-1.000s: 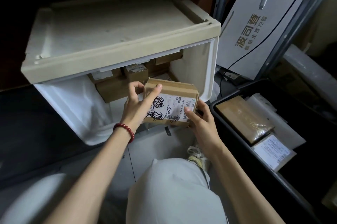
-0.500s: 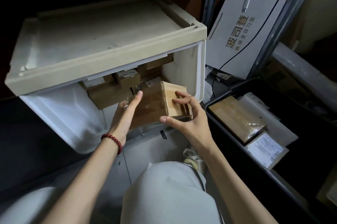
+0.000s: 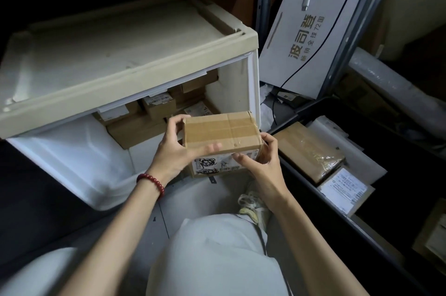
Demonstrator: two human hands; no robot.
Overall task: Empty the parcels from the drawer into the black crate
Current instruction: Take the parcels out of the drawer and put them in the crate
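your left hand [image 3: 174, 154] and right hand [image 3: 259, 165] grip the taped parcel [image 3: 220, 135] between curled fingers, just outside the drawer [image 3: 72, 151], left of the black crate [image 3: 304, 181]

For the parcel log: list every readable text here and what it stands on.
"波司登": white panel leaning by the shelf.
"畅销全球72国": same panel.
Held parcel label: scribbled over, print too small.
Drawer parcels labels: blurred.
Crate parcel label: too small.
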